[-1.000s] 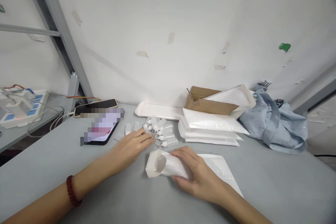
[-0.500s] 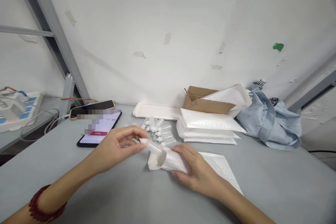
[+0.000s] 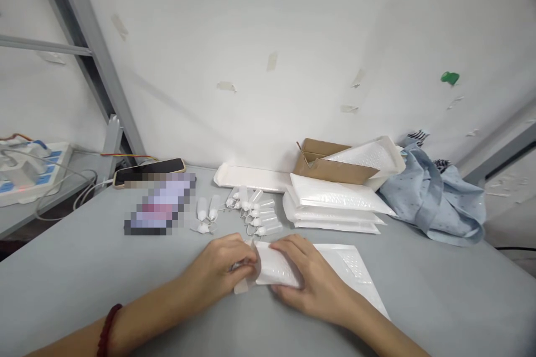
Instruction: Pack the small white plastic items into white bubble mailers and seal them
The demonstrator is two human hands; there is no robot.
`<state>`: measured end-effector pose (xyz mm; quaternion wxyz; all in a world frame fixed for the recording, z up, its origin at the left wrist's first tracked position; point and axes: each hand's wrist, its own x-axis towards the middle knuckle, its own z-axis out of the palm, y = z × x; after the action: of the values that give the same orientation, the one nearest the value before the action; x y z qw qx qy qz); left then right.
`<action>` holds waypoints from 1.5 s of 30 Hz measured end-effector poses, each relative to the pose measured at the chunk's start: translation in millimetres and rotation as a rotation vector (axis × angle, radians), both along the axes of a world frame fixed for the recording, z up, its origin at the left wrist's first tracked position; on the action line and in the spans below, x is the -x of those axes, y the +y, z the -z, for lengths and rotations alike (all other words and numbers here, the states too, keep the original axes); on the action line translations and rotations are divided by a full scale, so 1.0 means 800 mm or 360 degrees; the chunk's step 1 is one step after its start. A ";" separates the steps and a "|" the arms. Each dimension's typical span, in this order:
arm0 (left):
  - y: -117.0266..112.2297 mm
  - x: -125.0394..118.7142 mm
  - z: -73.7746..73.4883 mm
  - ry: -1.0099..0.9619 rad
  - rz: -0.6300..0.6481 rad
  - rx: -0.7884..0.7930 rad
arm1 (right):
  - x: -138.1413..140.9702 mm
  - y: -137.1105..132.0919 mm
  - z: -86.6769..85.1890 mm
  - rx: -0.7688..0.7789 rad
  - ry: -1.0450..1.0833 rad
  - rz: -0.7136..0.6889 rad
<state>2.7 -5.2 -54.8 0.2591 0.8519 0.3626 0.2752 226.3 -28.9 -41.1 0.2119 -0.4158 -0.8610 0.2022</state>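
My right hand (image 3: 307, 276) is wrapped round a white bubble mailer (image 3: 274, 265) whose open end faces left. At that mouth is my left hand (image 3: 232, 262), its thumb and fingers closed together and partly inside the opening; whatever lies between the fingertips is hidden. Behind the hands, several small translucent plastic bottles (image 3: 268, 229) with white caps lie on the grey table. Another flat bubble mailer (image 3: 355, 268) is partly under my right forearm.
Beyond the bottles are a stack of white bubble mailers (image 3: 335, 206), a long white mailer (image 3: 255, 177) along the wall and an open cardboard box (image 3: 343, 170). Blue cloth (image 3: 431, 195) lies at right. Two phones (image 3: 161, 206) and a power strip (image 3: 54, 173) are at left.
My left hand has moved right and down to the mailer's mouth, and the bottle it held is out of sight. My right hand still holds the mailer. The phone screen is now blurred out.
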 end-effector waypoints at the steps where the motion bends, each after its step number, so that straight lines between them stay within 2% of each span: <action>1: -0.004 -0.003 0.001 -0.0055 0.0016 0.0028 | 0.001 -0.001 0.001 -0.0026 0.0018 -0.0029; 5: -0.011 -0.012 0.005 -0.0114 0.0009 0.0085 | 0.005 -0.004 0.004 -0.0110 0.0052 -0.0073; 14: -0.006 0.007 -0.017 0.0421 0.0043 0.0113 | 0.003 -0.004 0.002 -0.0065 0.0061 -0.0070; 21: -0.012 -0.001 -0.012 0.0280 0.0122 0.0204 | 0.005 -0.010 -0.003 -0.0059 0.0146 -0.0107; 24: -0.015 -0.003 -0.017 0.0237 0.0067 0.0424 | 0.006 -0.012 -0.004 -0.0065 0.0142 -0.0116; 29: -0.014 -0.002 -0.030 -0.0065 0.0033 0.1234 | 0.008 -0.015 -0.006 -0.0005 0.0135 -0.0132; 31: -0.012 -0.001 -0.034 -0.0157 0.0091 0.1416 | 0.008 -0.016 -0.006 0.0024 0.0140 -0.0145; 34: -0.010 0.002 -0.038 -0.0183 0.0226 0.1533 | 0.008 -0.016 -0.006 0.0071 0.0112 -0.0147; 37: -0.009 0.004 -0.039 -0.0249 0.0301 0.1543 | 0.006 -0.015 -0.007 0.0089 0.0083 -0.0114; 45: -0.005 0.005 -0.030 -0.0333 -0.0045 0.1474 | 0.002 -0.012 -0.009 -0.0014 0.0097 -0.0131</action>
<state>-1.4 -9.0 -30.9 0.6430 0.6094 0.4307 0.1724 225.1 -38.6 -34.0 0.2313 -0.3728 -0.8714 0.2195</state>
